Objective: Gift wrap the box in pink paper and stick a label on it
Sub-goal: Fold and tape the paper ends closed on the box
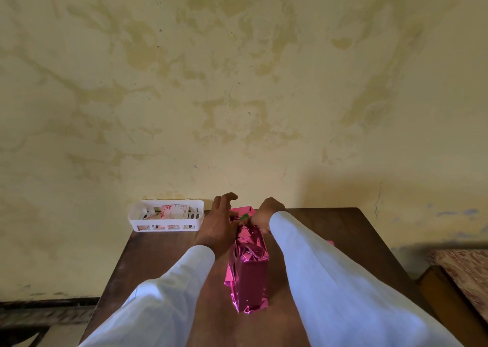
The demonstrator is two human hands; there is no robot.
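Reaching over the dark wooden table (158,262), both arms in white sleeves (330,280) cover much of what matters. The box (252,278) stands on its long side in the middle of the table, between the forearms, and is itself unseen under shiny pink paper (250,245), which is crumpled along the top and folded loosely at the near end.

The far end of the box is mostly hidden by the hands. The left hand (217,228) lies against the far left side with its upper fingers lifted and loosely bent; its thumb side is tucked out of sight against the foil, so I cannot tell whether it grasps anything. The right hand (265,214) is seen from the back, fingers curled down and clenched on the paper's bunched far end — the fingertips themselves are hidden. A small green bit (244,216) shows between the two hands, too small to identify.

A pink scrap (330,242) peeks out behind the right sleeve, mostly covered. At the table's far left corner a white slotted basket (137,218) sits against the stained yellow wall (237,82), holding floral cards (173,210) — only partly visible through the slots. A patterned cloth (467,270) over a wooden piece is cut off at the right edge.
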